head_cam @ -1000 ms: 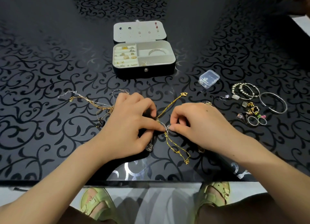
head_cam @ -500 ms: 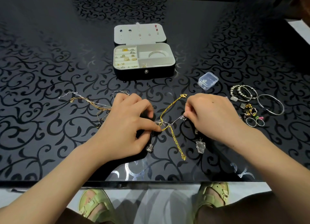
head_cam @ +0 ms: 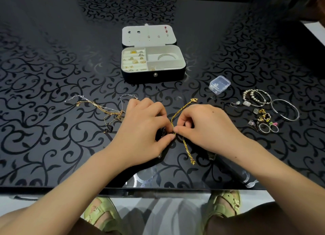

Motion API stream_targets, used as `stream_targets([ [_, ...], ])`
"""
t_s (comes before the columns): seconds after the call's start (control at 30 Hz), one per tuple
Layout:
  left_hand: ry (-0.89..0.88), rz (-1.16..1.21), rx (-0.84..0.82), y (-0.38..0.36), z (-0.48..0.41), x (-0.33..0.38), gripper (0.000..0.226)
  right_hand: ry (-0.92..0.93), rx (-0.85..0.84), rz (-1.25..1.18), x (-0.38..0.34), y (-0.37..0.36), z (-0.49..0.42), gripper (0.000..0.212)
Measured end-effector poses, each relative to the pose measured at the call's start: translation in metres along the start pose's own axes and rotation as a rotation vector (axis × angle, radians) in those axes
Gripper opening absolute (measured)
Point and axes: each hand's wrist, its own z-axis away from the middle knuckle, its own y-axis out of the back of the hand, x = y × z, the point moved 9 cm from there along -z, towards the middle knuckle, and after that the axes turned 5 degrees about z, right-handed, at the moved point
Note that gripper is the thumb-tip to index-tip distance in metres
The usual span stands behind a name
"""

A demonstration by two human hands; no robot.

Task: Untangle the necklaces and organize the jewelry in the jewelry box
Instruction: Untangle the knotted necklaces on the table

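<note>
Black scroll-patterned table [head_cam: 52,80]: I note the right hand [head_cam: 207,127] has come back in since half a second ago. It and the left hand [head_cam: 140,129] now pinch the gold chain [head_cam: 186,148] at one knot, so I judge untangling continues. The jewelry box [head_cam: 140,77] stands open beyond, with rings [head_cam: 134,58] in the left slots and a bangle [head_cam: 167,55] on the right. A second tangle [head_cam: 109,111] lies untouched to the left.

The middle of the gold chain [head_cam: 182,109] is covered by the pinching fingertips of the left hand [head_cam: 142,129] and the right hand [head_cam: 207,127], so the tangle there cannot be seen. A clear pendant [head_cam: 212,157] is mostly hidden under the right wrist. The pieces in the jewelry box [head_cam: 140,77] and in the plastic case [head_cam: 219,84] are too small to tell.
</note>
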Motion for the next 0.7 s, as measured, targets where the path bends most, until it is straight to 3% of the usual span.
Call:
stream_targets([
  [0.3, -0.034, -0.121, -0.023, -0.006, -0.006, 0.006, 0.019, -0.082, -0.099, -0.036, 0.006, -0.006, -0.005, 0.017],
  [0.7, -0.138, -0.069, -0.095, -0.006, 0.004, 0.006, 0.014, -0.113, 0.044, 0.037, 0.026, 0.008, -0.012, 0.021],
])
